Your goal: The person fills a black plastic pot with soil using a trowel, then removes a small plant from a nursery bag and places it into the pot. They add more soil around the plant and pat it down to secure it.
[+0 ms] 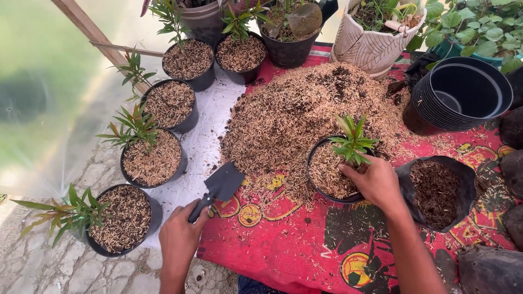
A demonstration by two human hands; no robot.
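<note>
My left hand [180, 235] grips the handle of a small black trowel [220, 185], its blade resting just above the red patterned cloth [283, 245]. My right hand [376, 182] holds the stem of a small green seedling [353, 142] upright in a black pot [327, 171] partly filled with brown husk mix. The pot stands at the front edge of a big heap of husk and soil [305, 109].
Several filled black pots with seedlings [151, 158] line the left side and the back. A stack of empty black pots [460, 92] lies at the right, a black bag of mix [438, 190] beside my right hand, and a white ribbed planter [373, 38] behind.
</note>
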